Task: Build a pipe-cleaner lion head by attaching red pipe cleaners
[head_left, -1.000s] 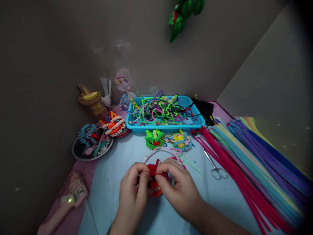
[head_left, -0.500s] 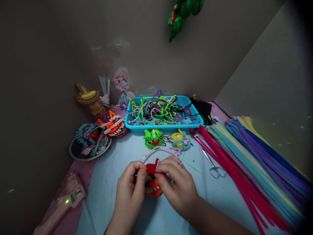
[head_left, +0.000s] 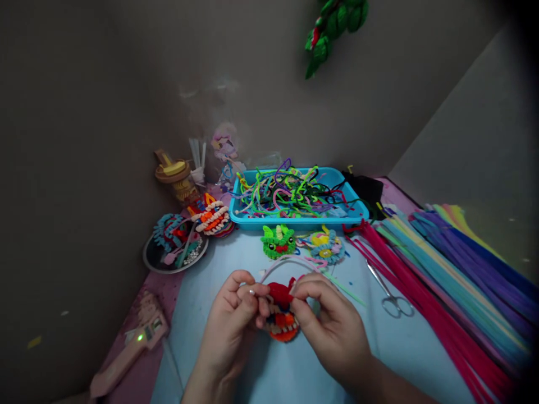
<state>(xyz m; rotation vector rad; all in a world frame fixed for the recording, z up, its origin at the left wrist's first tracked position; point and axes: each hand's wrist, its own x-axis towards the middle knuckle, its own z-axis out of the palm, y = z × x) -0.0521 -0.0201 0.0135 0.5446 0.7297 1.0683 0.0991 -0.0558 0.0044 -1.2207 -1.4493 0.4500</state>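
Note:
A red and orange pipe-cleaner figure (head_left: 283,328) with beige coils sits between my two hands, low over the blue work surface. My left hand (head_left: 231,320) is closed at its left side, fingertips curled against the edge. A tiny white dot, perhaps a bead, shows at those fingertips. From the right, my right hand (head_left: 330,325) pinches the red top part between thumb and forefinger. Fingers hide part of the figure. A pale pink headband-like arc (head_left: 290,259) rises behind it. Just beyond lie a green pipe-cleaner head (head_left: 278,242) and a blue-and-yellow one (head_left: 326,247).
A blue tray (head_left: 298,225) of tangled pipe-cleaner scraps stands at the back. Scissors (head_left: 393,303) and long pipe-cleaner bundles (head_left: 455,275) lie right. Left are a metal bowl (head_left: 147,261), an orange-and-beige piece (head_left: 213,217) and a pink glue gun (head_left: 130,356) with a lit green light.
The whole view has shifted, so things appear farther right. My left fingers have loosened and turned, showing the white dot; my right hand keeps its pinch on the red part.

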